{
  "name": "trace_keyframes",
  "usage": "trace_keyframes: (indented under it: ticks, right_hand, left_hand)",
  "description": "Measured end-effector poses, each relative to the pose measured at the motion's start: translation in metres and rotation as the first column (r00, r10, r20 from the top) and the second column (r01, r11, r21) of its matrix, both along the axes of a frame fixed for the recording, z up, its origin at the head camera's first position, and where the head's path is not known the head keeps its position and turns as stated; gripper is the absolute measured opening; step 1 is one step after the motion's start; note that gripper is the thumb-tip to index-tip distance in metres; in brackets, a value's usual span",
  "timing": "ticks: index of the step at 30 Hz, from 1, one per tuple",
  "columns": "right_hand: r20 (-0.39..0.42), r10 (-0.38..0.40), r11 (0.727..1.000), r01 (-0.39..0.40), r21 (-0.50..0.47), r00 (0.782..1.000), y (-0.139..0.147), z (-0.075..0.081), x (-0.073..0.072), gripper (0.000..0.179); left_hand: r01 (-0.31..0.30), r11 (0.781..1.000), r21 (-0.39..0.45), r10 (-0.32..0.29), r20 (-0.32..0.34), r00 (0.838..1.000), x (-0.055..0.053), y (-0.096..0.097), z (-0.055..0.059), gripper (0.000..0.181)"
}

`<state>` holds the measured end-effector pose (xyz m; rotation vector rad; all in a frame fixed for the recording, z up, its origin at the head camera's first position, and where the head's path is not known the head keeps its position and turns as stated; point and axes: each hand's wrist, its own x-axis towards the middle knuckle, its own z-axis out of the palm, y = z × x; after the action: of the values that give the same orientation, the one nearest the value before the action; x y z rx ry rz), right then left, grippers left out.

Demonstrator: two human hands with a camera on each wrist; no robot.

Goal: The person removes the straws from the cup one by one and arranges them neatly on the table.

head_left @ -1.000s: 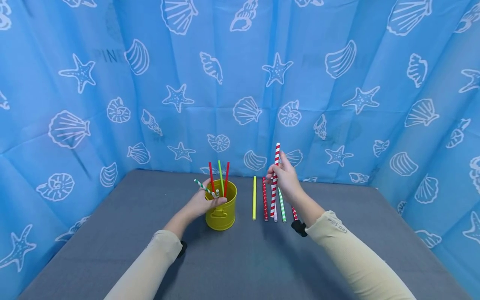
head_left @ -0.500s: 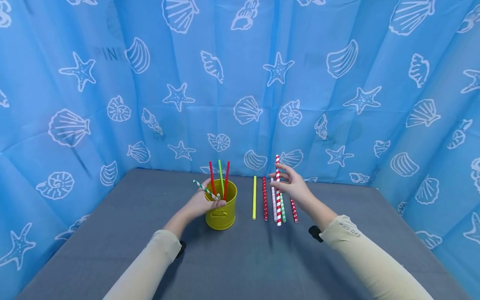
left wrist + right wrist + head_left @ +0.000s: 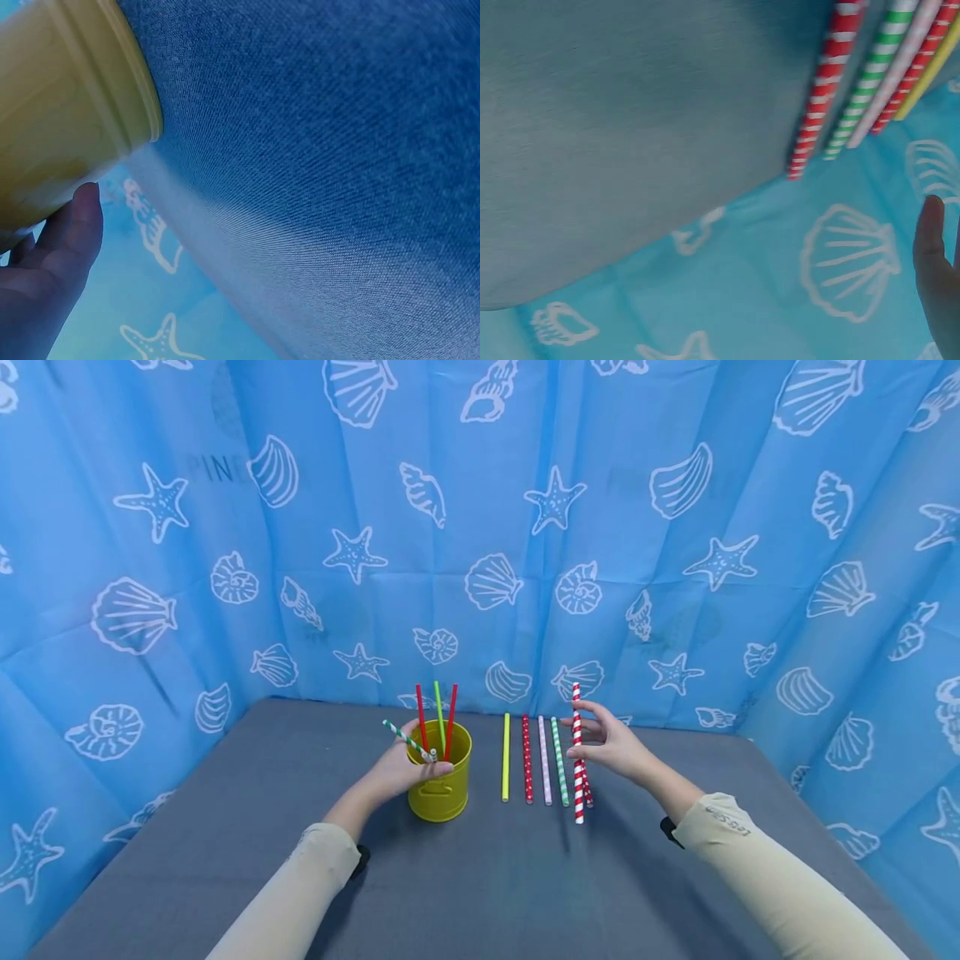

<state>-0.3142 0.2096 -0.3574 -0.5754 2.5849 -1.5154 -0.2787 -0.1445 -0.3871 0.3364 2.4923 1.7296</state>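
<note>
My left hand (image 3: 397, 768) grips the yellow bucket (image 3: 440, 806) near its rim, thumb across the front and fingers round the far left side. In the left wrist view, fingers (image 3: 79, 225) lie along the bucket (image 3: 67, 97). Two red straws, a light green straw (image 3: 439, 714) and a green-and-white striped straw (image 3: 405, 739) stick out of the bucket. My right hand (image 3: 615, 745) pinches a red-and-white striped paper straw (image 3: 578, 793), held upright at the right end of the row. Behind it lies a red-and-white patterned straw (image 3: 588, 789), partly hidden.
On the grey table (image 3: 465, 893) lie a yellow straw (image 3: 506, 760), a red dotted straw (image 3: 527, 764), a pale pink straw (image 3: 544, 764) and a green-and-white striped straw (image 3: 559, 764), side by side. A blue shell-print curtain (image 3: 465, 635) hangs behind and at both sides.
My right hand has moved right and lower with the red-and-white striped straw, from over the middle of the row to its right end. The left hand stays at the bucket.
</note>
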Motion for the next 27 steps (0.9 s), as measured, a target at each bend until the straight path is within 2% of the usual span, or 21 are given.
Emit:
trace_keyframes:
  ticks: [6, 11, 15, 16, 22, 23, 27]
  right_hand:
    - [-0.067, -0.074, 0.993, 0.08, 0.082, 0.995, 0.017, -0.011, -0.009, 0.079]
    - [-0.09, -0.096, 0.983, 0.109, 0.15, 0.991, 0.032, -0.021, -0.018, 0.078]
    - [-0.072, -0.088, 0.976, 0.1, 0.192, 0.994, 0.044, -0.028, -0.028, 0.078]
    - [-0.07, -0.079, 0.974, 0.092, 0.208, 0.994, 0.047, -0.03, -0.03, 0.079]
    - [-0.01, -0.014, 0.977, 0.016, 0.211, 1.0, 0.06, -0.04, -0.046, 0.077]
    - [0.005, -0.012, 0.979, 0.011, 0.204, 1.0, 0.061, -0.042, -0.048, 0.077]
    - [0.048, -0.025, 0.977, 0.015, 0.212, 0.999, 0.065, -0.048, -0.055, 0.075]
  left_hand:
    - [0.007, 1.0, 0.029, -0.008, 0.011, 1.0, 0.001, 0.0, 0.003, 0.099]
    - [0.006, 1.0, 0.017, -0.006, 0.015, 1.0, 0.001, 0.0, 0.002, 0.101]
    - [-0.001, 1.0, 0.011, 0.001, 0.016, 1.0, 0.001, 0.0, 0.003, 0.1]
    - [0.002, 1.0, 0.011, -0.002, 0.022, 1.0, 0.004, 0.0, 0.007, 0.1]
    - [0.018, 0.999, 0.031, -0.019, 0.024, 1.0, 0.003, -0.001, 0.005, 0.102]
    - [0.017, 0.999, 0.032, -0.018, 0.018, 1.0, 0.0, -0.001, 0.001, 0.102]
    - [0.019, 0.999, 0.033, -0.02, 0.018, 1.0, 0.0, -0.001, 0.001, 0.099]
